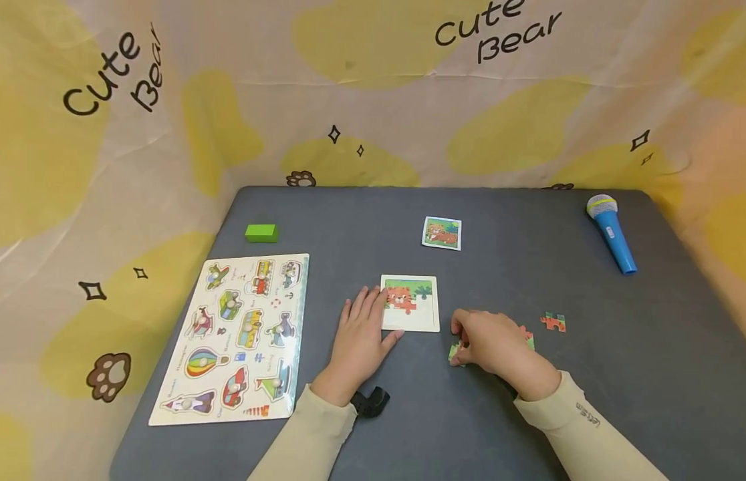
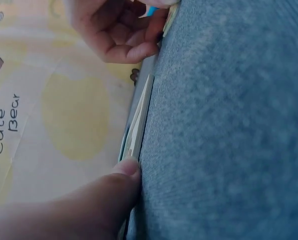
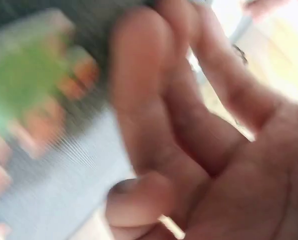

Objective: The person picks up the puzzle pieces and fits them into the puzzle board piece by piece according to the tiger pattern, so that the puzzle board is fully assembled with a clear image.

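Observation:
A small white-bordered jigsaw tray (image 1: 409, 323) holds a partly assembled tiger picture, with green at its top. My left hand (image 1: 361, 334) lies with straight fingers along the tray's left side. Its thumb (image 2: 126, 172) touches the near edge in the left wrist view, where the tray appears edge-on. To the right of the tray, my right hand (image 1: 490, 341) pinches a greenish puzzle piece (image 1: 454, 353) between thumb and finger, low over the table. Another orange and green piece (image 1: 529, 338) shows partly behind that hand. The right wrist view is blurred.
One loose puzzle piece (image 1: 553, 322) lies farther right. Behind the tray is a small tiger picture card (image 1: 442, 233). A peg board of vehicles (image 1: 228, 414) lies at left, a green block (image 1: 261, 233) beyond it. A blue microphone (image 1: 616, 240) rests at the back right.

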{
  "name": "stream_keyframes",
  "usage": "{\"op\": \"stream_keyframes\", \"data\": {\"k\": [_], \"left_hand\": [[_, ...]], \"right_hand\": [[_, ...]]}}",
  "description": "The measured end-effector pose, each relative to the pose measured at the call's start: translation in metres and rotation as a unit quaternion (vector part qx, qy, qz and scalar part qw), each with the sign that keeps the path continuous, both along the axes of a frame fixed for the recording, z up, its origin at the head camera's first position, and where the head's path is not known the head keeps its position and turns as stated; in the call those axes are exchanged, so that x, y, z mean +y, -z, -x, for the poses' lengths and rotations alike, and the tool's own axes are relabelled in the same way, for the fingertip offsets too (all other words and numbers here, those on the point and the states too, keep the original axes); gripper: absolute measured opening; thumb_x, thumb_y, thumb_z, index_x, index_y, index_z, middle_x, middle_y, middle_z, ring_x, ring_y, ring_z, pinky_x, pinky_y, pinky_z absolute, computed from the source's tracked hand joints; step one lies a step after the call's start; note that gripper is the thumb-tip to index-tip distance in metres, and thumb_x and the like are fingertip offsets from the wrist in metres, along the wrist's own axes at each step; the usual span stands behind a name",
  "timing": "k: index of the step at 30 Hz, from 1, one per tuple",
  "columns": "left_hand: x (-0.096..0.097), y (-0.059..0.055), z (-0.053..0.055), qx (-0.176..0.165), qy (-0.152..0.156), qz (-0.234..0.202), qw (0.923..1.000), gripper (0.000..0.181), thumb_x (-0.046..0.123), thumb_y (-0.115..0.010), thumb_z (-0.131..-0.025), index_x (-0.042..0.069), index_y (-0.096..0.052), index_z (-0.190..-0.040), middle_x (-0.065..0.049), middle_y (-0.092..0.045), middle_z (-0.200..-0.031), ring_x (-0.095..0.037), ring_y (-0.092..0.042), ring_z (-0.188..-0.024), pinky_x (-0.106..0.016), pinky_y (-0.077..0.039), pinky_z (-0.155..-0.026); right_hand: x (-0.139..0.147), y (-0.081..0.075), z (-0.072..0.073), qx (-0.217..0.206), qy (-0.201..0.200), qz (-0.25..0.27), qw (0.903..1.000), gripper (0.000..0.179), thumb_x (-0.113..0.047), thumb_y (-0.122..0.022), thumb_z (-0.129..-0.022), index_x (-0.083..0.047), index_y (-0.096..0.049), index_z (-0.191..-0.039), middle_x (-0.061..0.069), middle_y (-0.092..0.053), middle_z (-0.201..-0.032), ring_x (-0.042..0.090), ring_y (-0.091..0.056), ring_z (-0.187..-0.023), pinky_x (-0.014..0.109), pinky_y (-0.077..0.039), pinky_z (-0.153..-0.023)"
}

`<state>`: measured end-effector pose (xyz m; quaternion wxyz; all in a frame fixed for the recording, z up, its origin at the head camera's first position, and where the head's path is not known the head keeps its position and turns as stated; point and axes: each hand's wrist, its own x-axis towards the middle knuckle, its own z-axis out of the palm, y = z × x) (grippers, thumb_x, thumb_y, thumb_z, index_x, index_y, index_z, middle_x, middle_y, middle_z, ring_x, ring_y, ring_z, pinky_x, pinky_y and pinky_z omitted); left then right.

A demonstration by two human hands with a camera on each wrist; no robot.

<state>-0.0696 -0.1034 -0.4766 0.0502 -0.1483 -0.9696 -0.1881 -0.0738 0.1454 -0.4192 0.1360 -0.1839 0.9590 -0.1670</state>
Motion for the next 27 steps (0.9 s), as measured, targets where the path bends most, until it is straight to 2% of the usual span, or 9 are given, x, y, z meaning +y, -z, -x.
{"op": "stream_keyframes", "data": {"k": [3, 6, 10, 14, 17, 23, 27], "left_hand": [[0.000, 0.000, 0.000, -0.001, -0.006, -0.007, 1.0000, 0.085, 0.039, -0.081, -0.093, 0.006, -0.041, -0.159, -0.014, -0.044, -0.161, -0.034, -0.028, -0.155, -0.061, -0.022, -0.123], [-0.001, 0.000, 0.000, -0.006, -0.016, -0.015, 0.9997, 0.086, 0.039, -0.083, -0.091, 0.007, -0.042, -0.159, -0.012, -0.047, -0.160, -0.035, -0.030, -0.154, -0.060, -0.023, -0.122], [-0.001, -0.001, 0.003, -0.008, -0.031, -0.026, 0.9992, 0.088, 0.038, -0.086, -0.088, 0.006, -0.044, -0.158, -0.011, -0.052, -0.157, -0.036, -0.032, -0.153, -0.060, -0.024, -0.122], [-0.002, -0.003, 0.006, -0.004, -0.050, -0.028, 0.9983, 0.088, 0.037, -0.090, -0.084, 0.007, -0.049, -0.156, -0.012, -0.060, -0.149, -0.037, -0.035, -0.151, -0.058, -0.026, -0.121], [-0.003, -0.005, 0.006, -0.007, -0.059, -0.027, 0.9979, 0.088, 0.036, -0.091, -0.082, 0.008, -0.050, -0.156, -0.015, -0.066, -0.140, -0.039, -0.037, -0.150, -0.058, -0.028, -0.121], [-0.002, -0.007, 0.006, -0.003, -0.057, -0.027, 0.9980, 0.087, 0.037, -0.091, -0.082, 0.008, -0.052, -0.154, -0.016, -0.072, -0.130, -0.039, -0.041, -0.147, -0.058, -0.031, -0.119], [-0.001, -0.008, 0.006, 0.004, -0.058, -0.025, 0.9980, 0.086, 0.038, -0.091, -0.082, 0.009, -0.053, -0.154, -0.015, -0.072, -0.129, -0.038, -0.042, -0.147, -0.057, -0.032, -0.118]], "right_hand": [[-0.003, 0.005, -0.003, -0.009, 0.002, 0.027, 0.9996, 0.044, -0.021, -0.099, -0.071, -0.015, -0.060, -0.090, -0.006, -0.051, -0.074, 0.012, -0.047, -0.064, 0.033, -0.044, -0.062], [-0.005, 0.006, -0.001, -0.023, -0.011, 0.082, 0.9963, 0.039, -0.009, -0.096, -0.073, -0.014, -0.060, -0.086, -0.004, -0.051, -0.073, 0.012, -0.047, -0.065, 0.031, -0.042, -0.061], [-0.005, 0.006, 0.009, -0.041, -0.006, 0.162, 0.9860, 0.029, -0.001, -0.090, -0.079, -0.014, -0.065, -0.082, -0.006, -0.058, -0.072, 0.011, -0.053, -0.067, 0.028, -0.046, -0.061], [-0.009, 0.004, 0.023, -0.044, 0.025, 0.215, 0.9752, 0.013, -0.003, -0.086, -0.086, -0.010, -0.076, -0.092, -0.005, -0.068, -0.080, 0.012, -0.061, -0.073, 0.027, -0.054, -0.064], [-0.016, 0.003, 0.032, -0.041, 0.038, 0.228, 0.9719, 0.013, -0.006, -0.086, -0.087, -0.007, -0.078, -0.098, -0.003, -0.071, -0.082, 0.013, -0.064, -0.073, 0.027, -0.055, -0.064], [-0.036, 0.000, 0.043, -0.013, 0.049, 0.229, 0.9721, 0.016, -0.009, -0.088, -0.085, -0.008, -0.072, -0.085, -0.002, -0.071, -0.076, 0.013, -0.063, -0.067, 0.029, -0.051, -0.059], [-0.049, -0.001, 0.047, 0.010, 0.026, 0.227, 0.9736, 0.005, -0.009, -0.084, -0.089, -0.007, -0.080, -0.092, 0.001, -0.072, -0.084, 0.016, -0.065, -0.075, 0.030, -0.054, -0.066]]}}
